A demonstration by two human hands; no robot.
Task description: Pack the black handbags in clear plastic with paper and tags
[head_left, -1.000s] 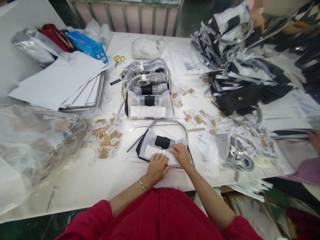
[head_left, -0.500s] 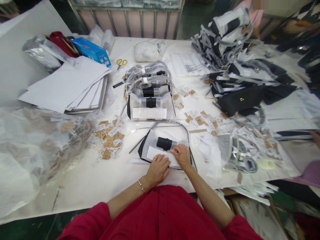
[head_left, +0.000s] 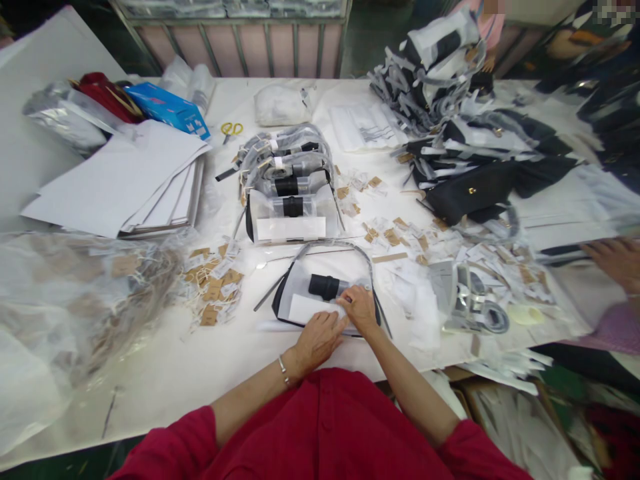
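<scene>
Left hand [head_left: 323,337] is lying flat over bag [head_left: 296,285] by near edge of table [head_left: 195,380], hiding part of it; right hand [head_left: 361,311] is pinching something too small to make out.

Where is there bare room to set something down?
The widest bare patch is the front left of the table, between the clear plastic, the brown tags and the left forearm. A slimmer gap, with a dark strap poking in, lies between those tags and the grey bag. The right side is crowded with black bags and loose tags.
</scene>
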